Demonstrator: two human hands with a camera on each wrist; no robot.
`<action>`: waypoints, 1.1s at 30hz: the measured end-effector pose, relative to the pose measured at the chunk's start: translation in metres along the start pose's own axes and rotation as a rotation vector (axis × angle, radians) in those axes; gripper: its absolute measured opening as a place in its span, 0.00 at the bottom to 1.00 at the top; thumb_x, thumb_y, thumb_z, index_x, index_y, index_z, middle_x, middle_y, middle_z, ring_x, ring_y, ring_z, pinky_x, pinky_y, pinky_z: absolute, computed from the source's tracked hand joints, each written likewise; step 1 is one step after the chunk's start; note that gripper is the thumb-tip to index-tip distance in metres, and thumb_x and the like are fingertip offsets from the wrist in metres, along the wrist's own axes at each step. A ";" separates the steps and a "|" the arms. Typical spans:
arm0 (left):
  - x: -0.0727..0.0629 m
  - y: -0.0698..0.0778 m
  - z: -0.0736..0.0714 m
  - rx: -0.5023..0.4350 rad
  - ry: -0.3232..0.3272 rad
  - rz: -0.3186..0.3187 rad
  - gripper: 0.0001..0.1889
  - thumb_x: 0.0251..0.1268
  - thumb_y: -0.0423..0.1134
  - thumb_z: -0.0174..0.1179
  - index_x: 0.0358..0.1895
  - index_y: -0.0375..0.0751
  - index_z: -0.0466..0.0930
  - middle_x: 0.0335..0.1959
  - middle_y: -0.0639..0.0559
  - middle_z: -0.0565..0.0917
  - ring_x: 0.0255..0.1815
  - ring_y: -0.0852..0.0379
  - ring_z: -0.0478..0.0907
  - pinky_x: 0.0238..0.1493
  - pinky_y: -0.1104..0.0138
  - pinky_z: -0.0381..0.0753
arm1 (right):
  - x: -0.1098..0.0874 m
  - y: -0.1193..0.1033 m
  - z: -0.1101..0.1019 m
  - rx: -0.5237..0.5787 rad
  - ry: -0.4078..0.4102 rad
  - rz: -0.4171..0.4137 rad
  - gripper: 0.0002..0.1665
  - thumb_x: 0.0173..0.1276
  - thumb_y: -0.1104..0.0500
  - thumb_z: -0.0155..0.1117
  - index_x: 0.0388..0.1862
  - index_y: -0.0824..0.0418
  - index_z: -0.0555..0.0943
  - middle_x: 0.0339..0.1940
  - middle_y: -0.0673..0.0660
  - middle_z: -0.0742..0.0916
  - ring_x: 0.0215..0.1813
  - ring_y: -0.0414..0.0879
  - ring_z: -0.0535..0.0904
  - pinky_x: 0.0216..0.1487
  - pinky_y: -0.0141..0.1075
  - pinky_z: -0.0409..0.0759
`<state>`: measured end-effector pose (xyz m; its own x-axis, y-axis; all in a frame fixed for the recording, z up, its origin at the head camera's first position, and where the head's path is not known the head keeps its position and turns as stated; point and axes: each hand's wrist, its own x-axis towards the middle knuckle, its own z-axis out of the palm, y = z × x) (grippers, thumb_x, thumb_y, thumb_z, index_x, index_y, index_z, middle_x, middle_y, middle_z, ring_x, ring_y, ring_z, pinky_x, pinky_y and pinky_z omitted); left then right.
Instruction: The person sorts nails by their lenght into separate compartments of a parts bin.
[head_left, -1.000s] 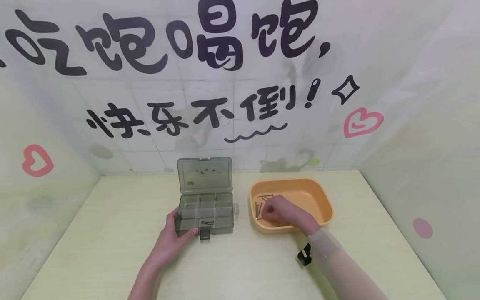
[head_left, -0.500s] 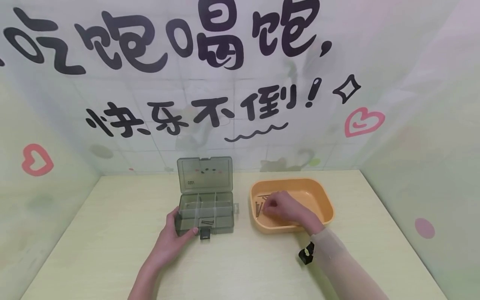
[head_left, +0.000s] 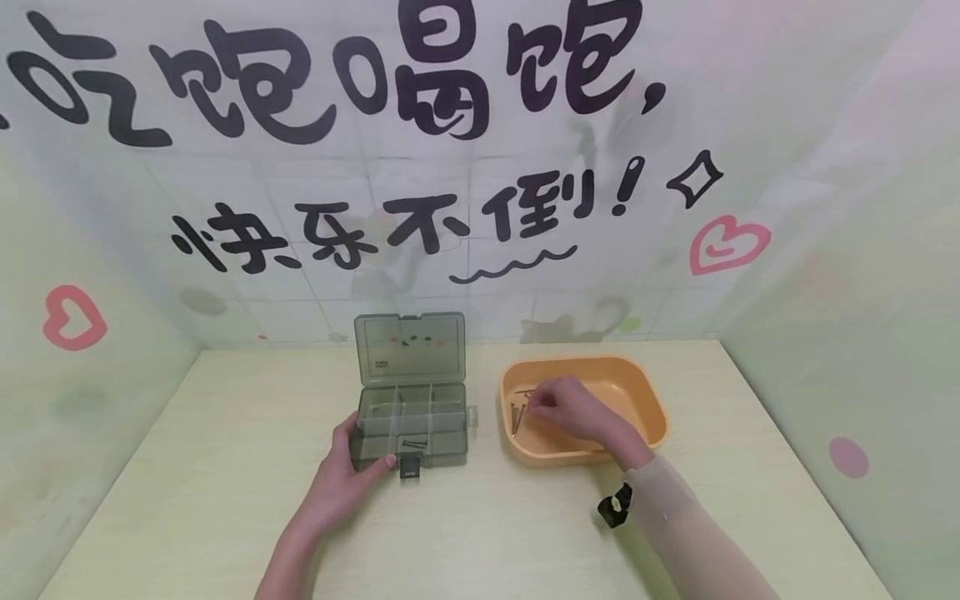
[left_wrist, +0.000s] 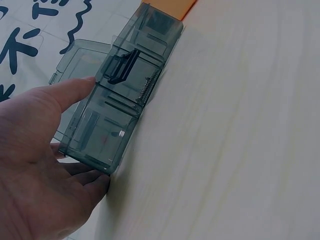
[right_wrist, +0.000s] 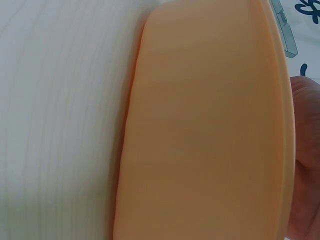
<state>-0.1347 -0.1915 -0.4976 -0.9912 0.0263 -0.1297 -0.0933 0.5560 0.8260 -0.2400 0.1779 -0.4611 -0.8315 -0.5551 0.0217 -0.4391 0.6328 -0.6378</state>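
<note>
A grey translucent compartment box (head_left: 412, 425) stands on the table, its lid (head_left: 410, 350) raised at the back. My left hand (head_left: 347, 479) grips its left side, thumb on the front wall near the dark latch (left_wrist: 122, 67) and fingers behind the left end. A few dark screws (head_left: 415, 444) lie in the front middle compartment. To the right, my right hand (head_left: 573, 412) reaches into an orange tray (head_left: 637, 400) with fingers bent downward. Its fingertips are beside several loose screws (head_left: 517, 418) at the tray's left end; I cannot tell whether they pinch one.
The tray's tall side wall (right_wrist: 205, 130) fills much of the right wrist view and hides the fingertips. A pale wood table (head_left: 480, 533) carries both containers. Printed sheets (head_left: 480, 208) with dark lettering enclose it at the back and sides. A black device (head_left: 615, 506) sits at the right wrist.
My right hand has shifted slightly right and up within the tray, its fingers drawing a little away from the screws at the left end. The left hand and the box have stayed in place.
</note>
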 end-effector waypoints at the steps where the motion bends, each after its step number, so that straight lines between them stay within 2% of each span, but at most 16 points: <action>1: 0.000 -0.001 0.000 0.002 -0.001 -0.001 0.54 0.72 0.54 0.65 0.81 0.31 0.36 0.76 0.19 0.53 0.76 0.24 0.52 0.72 0.36 0.57 | 0.000 -0.001 0.000 0.002 0.004 0.014 0.04 0.73 0.64 0.67 0.38 0.63 0.87 0.34 0.48 0.88 0.37 0.39 0.80 0.44 0.36 0.82; 5: 0.000 -0.002 -0.001 -0.003 -0.003 -0.005 0.53 0.72 0.54 0.64 0.81 0.32 0.36 0.77 0.19 0.53 0.77 0.25 0.51 0.73 0.36 0.57 | 0.000 -0.005 -0.001 0.011 0.022 0.026 0.04 0.73 0.64 0.67 0.40 0.64 0.87 0.35 0.48 0.88 0.39 0.40 0.82 0.45 0.36 0.82; 14: -0.001 -0.002 -0.002 0.001 0.013 0.002 0.53 0.72 0.53 0.65 0.81 0.31 0.37 0.76 0.18 0.53 0.76 0.23 0.52 0.72 0.36 0.57 | 0.011 -0.025 0.002 0.060 0.064 -0.052 0.04 0.72 0.65 0.67 0.37 0.64 0.87 0.34 0.54 0.89 0.36 0.40 0.81 0.42 0.36 0.82; 19: 0.000 -0.003 -0.001 -0.004 0.014 0.004 0.53 0.72 0.52 0.65 0.81 0.32 0.37 0.77 0.19 0.53 0.77 0.24 0.52 0.73 0.36 0.56 | 0.023 -0.035 0.010 0.042 0.082 -0.082 0.04 0.71 0.66 0.68 0.36 0.60 0.87 0.32 0.49 0.88 0.35 0.38 0.80 0.42 0.35 0.82; 33: 0.002 -0.004 -0.001 -0.016 0.015 0.002 0.52 0.72 0.51 0.65 0.82 0.33 0.37 0.77 0.20 0.53 0.77 0.25 0.51 0.74 0.37 0.55 | 0.044 -0.065 0.025 0.048 0.049 -0.047 0.04 0.72 0.63 0.68 0.42 0.61 0.88 0.37 0.49 0.88 0.39 0.40 0.82 0.44 0.33 0.83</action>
<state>-0.1365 -0.1945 -0.5001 -0.9927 0.0145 -0.1194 -0.0925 0.5423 0.8351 -0.2397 0.0984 -0.4380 -0.8267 -0.5556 0.0894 -0.4621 0.5795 -0.6713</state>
